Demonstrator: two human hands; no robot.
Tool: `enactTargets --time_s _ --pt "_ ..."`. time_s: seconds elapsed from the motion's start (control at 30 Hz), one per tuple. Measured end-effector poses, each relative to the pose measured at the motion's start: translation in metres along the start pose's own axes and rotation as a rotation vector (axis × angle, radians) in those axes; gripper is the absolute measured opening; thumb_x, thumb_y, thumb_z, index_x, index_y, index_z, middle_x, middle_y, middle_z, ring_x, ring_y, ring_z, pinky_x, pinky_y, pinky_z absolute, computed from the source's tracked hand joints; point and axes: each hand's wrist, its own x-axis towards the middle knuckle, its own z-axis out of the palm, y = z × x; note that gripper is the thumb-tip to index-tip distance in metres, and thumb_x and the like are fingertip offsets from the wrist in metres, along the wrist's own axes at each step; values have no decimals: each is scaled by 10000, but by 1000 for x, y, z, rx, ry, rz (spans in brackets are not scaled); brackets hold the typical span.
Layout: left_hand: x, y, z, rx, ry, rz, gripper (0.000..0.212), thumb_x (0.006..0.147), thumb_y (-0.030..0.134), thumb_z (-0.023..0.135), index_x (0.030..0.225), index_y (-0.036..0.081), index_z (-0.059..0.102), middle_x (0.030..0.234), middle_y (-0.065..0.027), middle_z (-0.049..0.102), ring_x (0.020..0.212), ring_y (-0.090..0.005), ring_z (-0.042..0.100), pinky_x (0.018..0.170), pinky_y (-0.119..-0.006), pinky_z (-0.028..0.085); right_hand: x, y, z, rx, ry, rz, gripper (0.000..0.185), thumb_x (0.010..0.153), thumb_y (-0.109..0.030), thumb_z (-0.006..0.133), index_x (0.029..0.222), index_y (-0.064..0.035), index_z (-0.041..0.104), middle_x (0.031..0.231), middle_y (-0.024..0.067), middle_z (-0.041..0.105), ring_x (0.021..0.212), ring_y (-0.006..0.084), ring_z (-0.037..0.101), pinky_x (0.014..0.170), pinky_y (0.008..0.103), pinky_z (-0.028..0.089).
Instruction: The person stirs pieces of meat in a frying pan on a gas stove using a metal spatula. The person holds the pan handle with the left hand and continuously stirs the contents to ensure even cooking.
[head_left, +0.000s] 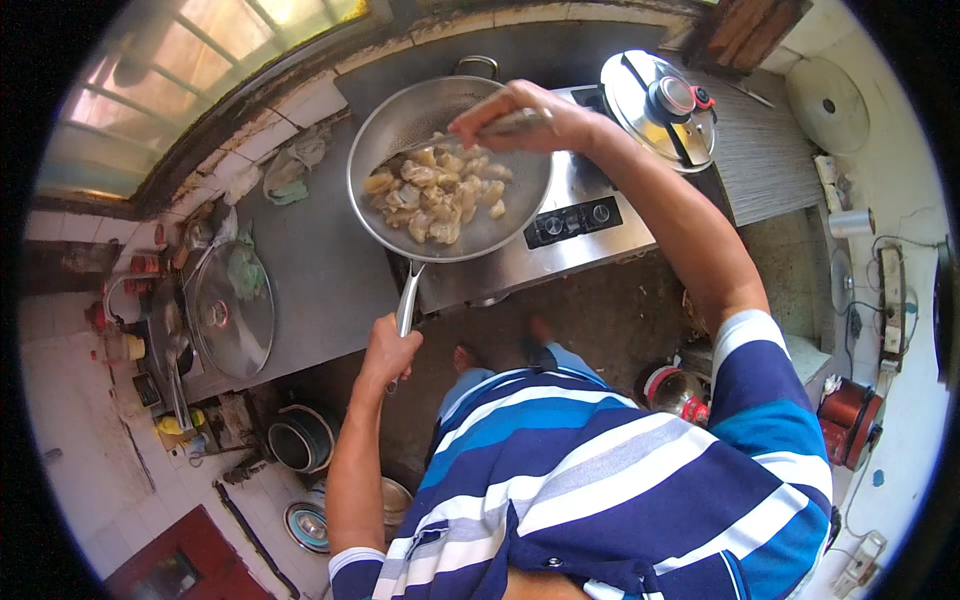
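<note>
A large metal wok (517, 214) rests over the gas stove (581, 251). Pale, lightly browned pieces of what looks like meat (439, 191) lie in its lower left part. My left hand (390, 349) is closed around the wok's long metal handle (407, 300) at the counter's front edge. Above the wok's right side, my right hand (517, 120) grips the metal handle of a utensil (536, 120); its head is among the pieces and partly hidden, so its exact kind cannot be told.
A pressure cooker (637, 97) stands right of the wok. On the counter's left are a glass lid (232, 330) and crumpled cloths (292, 169). Below, a dark pot (296, 442) stands at the left, and a large bottle with a red cap (675, 394) is at the right.
</note>
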Motion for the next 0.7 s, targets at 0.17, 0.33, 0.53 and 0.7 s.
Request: enactTargets --time_s 0.17,0.33,0.53,0.7 --pt "2 -3 0 -17 -13 13 126 825 45 579 790 -6 469 549 -80 517 382 -187 542 336 -366 418 -57 -54 23 -67 -11 -128 196 823 -13 673 1012 -7 723 1255 208 701 990 301 754 831 351 591" --pt "2 -2 -1 -19 -16 26 113 828 32 574 801 14 465 554 -68 510 380 -179 521 334 -365 405 -97 -102 33 -108 -19 -12 216 814 -1 685 1028 -11 704 1266 191 700 973 336 747 848 393 587" --pt "-1 -1 -1 -46 7 31 149 821 66 589 769 -16 475 555 -94 529 389 -202 559 347 -377 436 -123 -128 28 -204 111 45 214 832 5 708 1028 -71 741 1240 175 718 938 301 764 827 394 625" --pt "3 -6 0 -21 -8 63 129 826 55 584 799 0 472 563 -78 517 384 -193 542 340 -375 419 -114 -109 15 -230 351 325 214 938 -217 730 1095 -72 753 1033 103 772 888 187 747 807 328 617"
